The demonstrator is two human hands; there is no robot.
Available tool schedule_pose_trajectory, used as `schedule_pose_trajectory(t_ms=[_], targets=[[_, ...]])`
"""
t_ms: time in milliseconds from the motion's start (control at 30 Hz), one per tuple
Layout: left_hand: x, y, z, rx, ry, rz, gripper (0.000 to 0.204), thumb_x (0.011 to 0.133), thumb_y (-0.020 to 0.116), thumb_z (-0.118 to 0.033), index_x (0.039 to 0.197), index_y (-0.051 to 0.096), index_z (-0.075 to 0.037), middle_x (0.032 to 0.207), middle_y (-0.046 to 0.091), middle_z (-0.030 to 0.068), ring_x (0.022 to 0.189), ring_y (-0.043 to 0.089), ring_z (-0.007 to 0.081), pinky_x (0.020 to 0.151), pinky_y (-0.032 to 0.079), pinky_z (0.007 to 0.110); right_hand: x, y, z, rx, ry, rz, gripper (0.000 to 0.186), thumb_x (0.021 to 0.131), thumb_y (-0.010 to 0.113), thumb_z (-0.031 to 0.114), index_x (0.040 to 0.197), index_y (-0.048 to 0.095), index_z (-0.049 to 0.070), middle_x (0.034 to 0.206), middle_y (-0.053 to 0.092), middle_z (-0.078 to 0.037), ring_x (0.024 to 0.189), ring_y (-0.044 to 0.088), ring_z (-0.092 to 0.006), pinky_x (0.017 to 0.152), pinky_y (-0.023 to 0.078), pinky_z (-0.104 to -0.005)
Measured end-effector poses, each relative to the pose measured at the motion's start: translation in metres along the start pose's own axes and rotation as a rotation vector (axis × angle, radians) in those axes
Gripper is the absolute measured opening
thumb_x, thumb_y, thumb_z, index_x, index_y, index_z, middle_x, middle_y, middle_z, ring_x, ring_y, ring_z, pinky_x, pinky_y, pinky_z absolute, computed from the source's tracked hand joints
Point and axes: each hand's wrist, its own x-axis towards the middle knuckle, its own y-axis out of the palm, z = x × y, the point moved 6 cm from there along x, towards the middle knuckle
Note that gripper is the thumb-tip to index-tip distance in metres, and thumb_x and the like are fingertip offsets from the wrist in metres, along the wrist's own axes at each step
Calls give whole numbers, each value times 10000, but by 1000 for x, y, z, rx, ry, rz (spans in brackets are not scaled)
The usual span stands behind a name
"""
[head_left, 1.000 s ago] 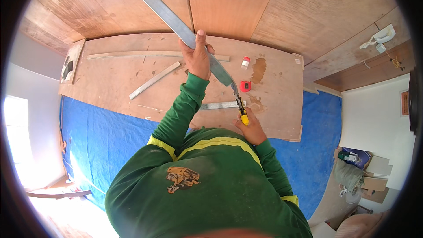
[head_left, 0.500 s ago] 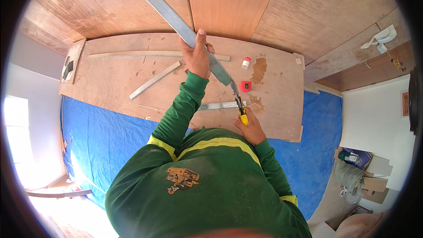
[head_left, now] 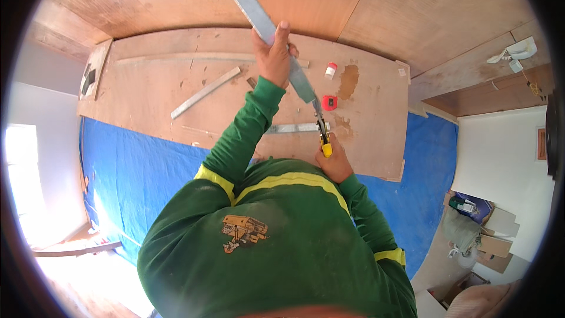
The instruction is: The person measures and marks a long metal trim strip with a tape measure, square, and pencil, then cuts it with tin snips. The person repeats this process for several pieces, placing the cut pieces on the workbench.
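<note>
My left hand (head_left: 275,53) is closed around a long grey metal channel (head_left: 247,5), holding it up at a slant above the wooden board. Tin snips (head_left: 323,133) with yellow and black handles are gripped in my right hand (head_left: 336,164) near the board's front edge. Their blades meet the lower end of the channel; whether they bite into it I cannot tell. Right of that end lies a red tape measure (head_left: 329,103). Beyond it is a small white container with a red cap (head_left: 331,70).
The wooden board (head_left: 371,147) carries a short metal strip (head_left: 206,92), a long strip (head_left: 170,59) at the back, and another strip (head_left: 291,128) before me. Blue sheeting (head_left: 141,144) covers the floor. Plywood panels (head_left: 312,0) rise behind; cardboard and bags (head_left: 471,232) sit far right.
The channel and my left hand have shifted up and slightly right in the view. The board and its items appear a little higher. Both hands keep their holds.
</note>
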Motion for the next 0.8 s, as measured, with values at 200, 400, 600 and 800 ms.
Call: schedule_pose_trajectory(t_ms=[200, 400, 600, 800], targets=[[1, -12, 38, 26, -4, -29, 391, 1029, 803, -308, 1129, 473, -123, 815, 532, 11, 581, 531, 116, 516, 494, 299, 8, 12, -37, 19, -1, -29, 202, 935, 668, 112, 1095, 583, 22, 861, 649, -192, 746, 638, -366, 702, 520, -461], [-11, -44, 73, 118, -76, -122, 444, 1023, 798, -346, 1165, 474, -78, 851, 548, 22, 600, 551, 124, 513, 496, 299, 6, 30, -86, 69, 197, 53, 218, 964, 709, 191, 1075, 633, 20, 802, 617, -138, 739, 594, -250, 729, 520, -436], [-22, -50, 63, 120, -1, -191, 433, 1039, 781, -318, 1170, 451, -70, 917, 582, 43, 616, 547, 119, 544, 512, 298, 12, 12, -59, -56, 188, -31, 344, 969, 761, 342, 1050, 683, 17, 825, 682, -193, 751, 671, -353, 710, 532, -465], [-18, -36, 42, 61, -9, -182, 422, 1047, 772, -303, 1196, 457, -65, 912, 568, 40, 621, 540, 112, 542, 508, 297, -6, -7, -11, -250, 126, -159, 394, 949, 778, 370, 1044, 667, 4, 831, 686, -250, 806, 708, -465, 676, 535, -519]])
